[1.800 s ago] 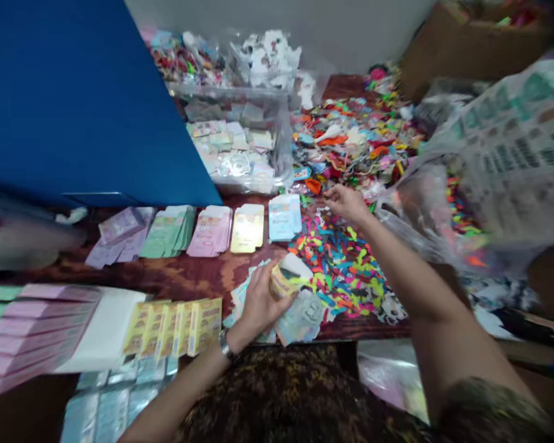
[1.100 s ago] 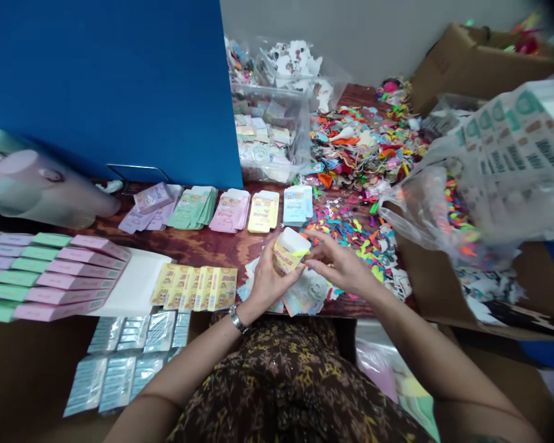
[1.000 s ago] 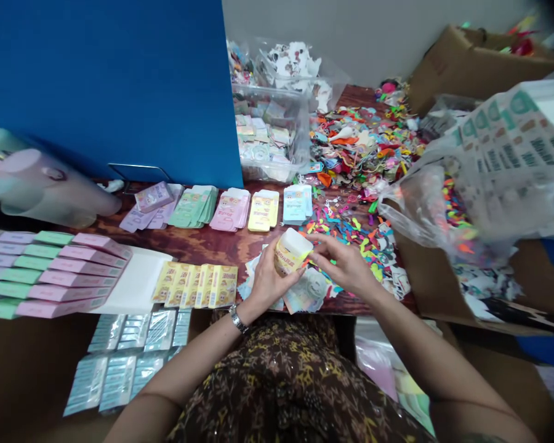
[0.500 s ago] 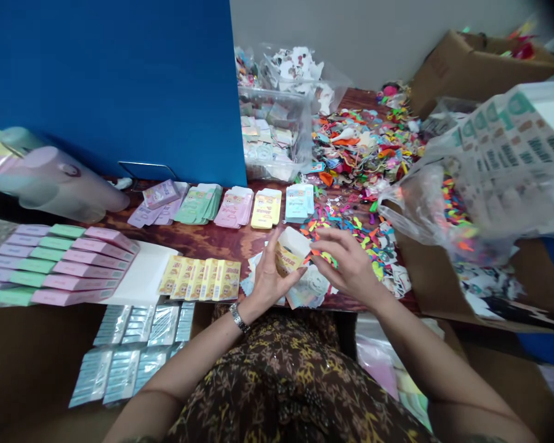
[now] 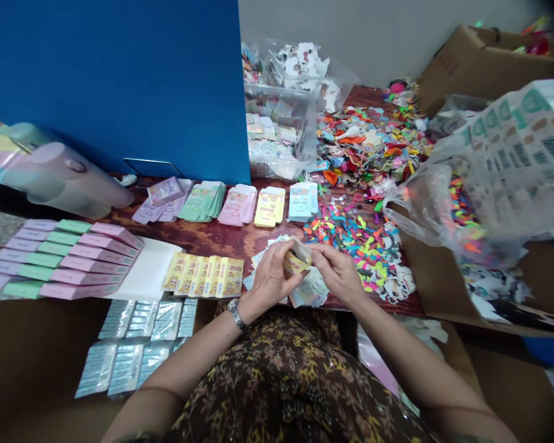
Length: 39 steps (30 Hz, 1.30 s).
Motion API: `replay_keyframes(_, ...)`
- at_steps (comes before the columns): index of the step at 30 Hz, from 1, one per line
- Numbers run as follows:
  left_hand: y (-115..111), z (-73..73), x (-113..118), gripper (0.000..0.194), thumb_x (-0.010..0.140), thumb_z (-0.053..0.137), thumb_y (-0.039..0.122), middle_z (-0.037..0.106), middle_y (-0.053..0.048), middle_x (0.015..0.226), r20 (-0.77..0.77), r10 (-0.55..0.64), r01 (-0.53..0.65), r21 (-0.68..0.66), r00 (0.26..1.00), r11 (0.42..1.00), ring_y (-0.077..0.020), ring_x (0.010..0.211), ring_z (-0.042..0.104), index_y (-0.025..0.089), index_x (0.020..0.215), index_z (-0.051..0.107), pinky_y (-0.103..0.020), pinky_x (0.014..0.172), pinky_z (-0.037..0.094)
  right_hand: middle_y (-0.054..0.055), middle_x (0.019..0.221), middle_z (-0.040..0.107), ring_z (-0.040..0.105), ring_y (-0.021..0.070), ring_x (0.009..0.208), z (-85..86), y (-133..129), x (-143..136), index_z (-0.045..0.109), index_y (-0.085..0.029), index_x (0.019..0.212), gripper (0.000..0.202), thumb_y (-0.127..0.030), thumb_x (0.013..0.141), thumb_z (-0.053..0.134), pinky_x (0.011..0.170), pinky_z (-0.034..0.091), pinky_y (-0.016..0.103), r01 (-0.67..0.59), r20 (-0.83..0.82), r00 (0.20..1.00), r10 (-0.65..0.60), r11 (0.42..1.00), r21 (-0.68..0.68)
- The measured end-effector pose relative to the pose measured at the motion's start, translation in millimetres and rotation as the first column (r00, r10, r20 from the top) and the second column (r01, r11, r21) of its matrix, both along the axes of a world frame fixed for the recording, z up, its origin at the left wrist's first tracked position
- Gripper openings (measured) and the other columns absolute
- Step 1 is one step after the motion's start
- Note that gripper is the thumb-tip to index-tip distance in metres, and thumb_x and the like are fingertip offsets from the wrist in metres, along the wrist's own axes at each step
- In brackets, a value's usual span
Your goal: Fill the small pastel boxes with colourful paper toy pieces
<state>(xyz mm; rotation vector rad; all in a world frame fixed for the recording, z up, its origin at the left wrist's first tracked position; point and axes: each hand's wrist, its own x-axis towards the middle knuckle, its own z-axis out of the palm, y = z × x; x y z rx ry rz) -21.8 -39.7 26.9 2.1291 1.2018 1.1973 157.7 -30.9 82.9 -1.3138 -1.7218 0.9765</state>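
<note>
A small yellow printed carton (image 5: 296, 264) is tilted in front of me, its white flap up at the top. My left hand (image 5: 266, 280) is closed around its left side. At the upper right edge the fingers of my right hand (image 5: 336, 274) pinch together on the carton's flap; whether anything small is between them cannot be seen. Beneath the hands lies a pile of pale printed paper pieces (image 5: 311, 289). A row of filled-looking yellow cartons (image 5: 203, 275) lies left of my left hand. Small bright plastic pieces (image 5: 360, 240) are scattered just beyond my right hand.
Flat carton stacks in purple, green (image 5: 203, 202), pink (image 5: 238, 205), yellow (image 5: 270, 207) and blue (image 5: 303, 202) line the table's middle. Pink, green and purple boxes (image 5: 87, 267) sit far left. A clear bin (image 5: 281, 138), a blue panel (image 5: 120, 80) and cardboard boxes (image 5: 457, 74) surround the work.
My right hand has come in to the carton, its fingers changing from spread to pinched on the flap. The flap has folded lower over the opening. The view has shifted slightly.
</note>
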Motion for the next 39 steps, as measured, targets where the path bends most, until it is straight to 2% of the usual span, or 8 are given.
replay_keyframes(4, -0.9, 4.2, -2.1, 0.083, 0.085, 0.067, 0.024, 0.051, -0.015, 0.136, -0.064, -0.008, 0.009, 0.008, 0.998, 1.000, -0.0269, 0.125, 0.052, 0.024, 0.151, 0.017, -0.045, 0.102, 0.047, 0.002, 0.085, 0.070, 0.065, 0.0157, 0.076, 4.2, 9.7, -2.3, 0.068, -0.020, 0.090, 0.023, -0.042, 0.090, 0.059, 0.069, 0.054, 0.029, -0.018, -0.183, 0.983, -0.015, 0.984, -0.178)
replay_keyframes(9, -4.3, 5.2, -1.3, 0.090, 0.086, 0.067, 0.029, 0.047, -0.018, 0.142, -0.112, 0.021, -0.028, -0.055, 0.993, 0.998, -0.0289, 0.128, 0.050, 0.021, 0.155, 0.010, -0.045, 0.104, 0.046, 0.003, 0.088, 0.070, 0.064, 0.0140, 0.075, 6.4, 17.8, -4.0, 0.067, -0.020, 0.095, 0.020, -0.036, 0.082, 0.068, 0.071, 0.054, 0.029, -0.092, -0.303, 0.953, -0.003, 0.950, -0.297)
replay_keyframes(14, -5.0, 6.4, 0.4, 0.093, 0.088, 0.063, 0.032, 0.050, -0.018, 0.137, -0.166, 0.038, -0.054, -0.096, 0.985, 0.994, -0.0305, 0.122, 0.052, 0.020, 0.157, 0.001, -0.045, 0.100, 0.048, 0.005, 0.095, 0.072, 0.066, 0.0156, 0.080, 7.6, 15.4, -4.9, 0.070, -0.021, 0.097, 0.019, -0.033, 0.083, 0.066, 0.070, 0.056, 0.031, -0.086, -0.172, 0.984, 0.050, 0.974, -0.210)
replay_keyframes(20, -3.4, 8.9, 0.8, 0.094, 0.091, 0.059, 0.036, 0.051, -0.020, 0.131, -0.219, 0.074, -0.092, -0.073, 0.973, 0.993, -0.0313, 0.116, 0.053, 0.017, 0.157, -0.006, -0.044, 0.094, 0.050, 0.008, 0.112, 0.070, 0.067, 0.0208, 0.099, 14.8, 3.7, -4.0, 0.067, -0.027, 0.123, 0.033, -0.030, 0.092, 0.057, 0.085, 0.056, 0.041, -0.101, 0.144, 0.985, 0.097, 0.995, 0.024)
replay_keyframes(23, -3.1, 8.1, 0.9, 0.094, 0.090, 0.059, 0.036, 0.053, -0.019, 0.127, -0.217, 0.085, -0.102, -0.068, 0.972, 0.992, -0.0309, 0.113, 0.054, 0.017, 0.157, -0.004, -0.044, 0.092, 0.050, 0.007, 0.117, 0.070, 0.067, 0.0214, 0.105, 12.0, 3.2, -4.0, 0.066, -0.029, 0.125, 0.033, -0.033, 0.094, 0.055, 0.091, 0.055, 0.044, -0.101, 0.109, 0.989, 0.099, 0.995, 0.016)
replay_keyframes(30, -4.2, 4.6, 2.8, 0.095, 0.091, 0.059, 0.036, 0.053, -0.018, 0.125, -0.196, 0.108, -0.117, -0.037, 0.975, 0.992, -0.0290, 0.111, 0.053, 0.017, 0.156, -0.006, -0.042, 0.091, 0.050, 0.007, 0.100, 0.069, 0.067, 0.0186, 0.088, 10.1, 7.1, -4.8, 0.073, -0.025, 0.111, 0.025, -0.030, 0.092, 0.057, 0.073, 0.058, 0.034, -0.034, 0.095, 0.995, 0.028, 0.998, 0.059)
replay_keyframes(35, -3.3, 10.9, 2.5, 0.095, 0.091, 0.056, 0.040, 0.055, -0.018, 0.119, -0.341, 0.156, -0.176, -0.028, 0.927, 0.984, -0.0295, 0.105, 0.055, 0.013, 0.156, -0.007, -0.040, 0.086, 0.050, 0.009, 0.106, 0.069, 0.066, 0.0211, 0.100, 9.6, -1.0, -9.7, 0.069, -0.026, 0.120, 0.031, -0.024, 0.095, 0.051, 0.089, 0.056, 0.040, -0.087, 0.213, 0.977, 0.032, 0.963, 0.254)
replay_keyframes(39, -3.0, 16.0, 0.6, 0.096, 0.091, 0.056, 0.042, 0.055, -0.018, 0.117, -0.395, 0.168, -0.173, 0.024, 0.903, 0.985, -0.0302, 0.104, 0.056, 0.012, 0.156, -0.008, -0.041, 0.088, 0.048, 0.007, 0.123, 0.069, 0.065, 0.0218, 0.112, -4.7, -11.0, -15.8, 0.058, -0.028, 0.136, 0.039, -0.022, 0.099, 0.045, 0.099, 0.055, 0.043, 0.021, 0.145, 0.988, -0.061, 0.965, 0.261)
